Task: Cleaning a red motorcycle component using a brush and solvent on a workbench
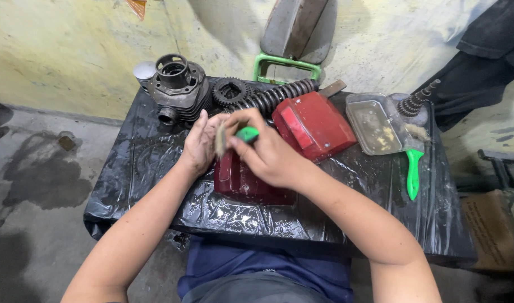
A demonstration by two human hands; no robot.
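Right hand point(271, 154): fingers clamping a green-handled brush point(243, 134), bristles meeting left palm.
Left hand point(201, 143): fingers loosely apart, cupping bristles.
Red plastic cover point(245, 185): lying beneath both hands on black-wrapped bench point(156, 168), looking wet; cleaning seemingly midway.

We see one package: a brown cardboard box point(495, 230) on the floor, just right of the counter point(156, 168).

The right hand point(271, 154) grips a green-handled brush point(241, 135) against the left hand point(201, 143) above a red cover point(248, 185) on the black-sheeted table point(156, 168), near a second red housing point(316, 126) and engine cylinder point(178, 90).
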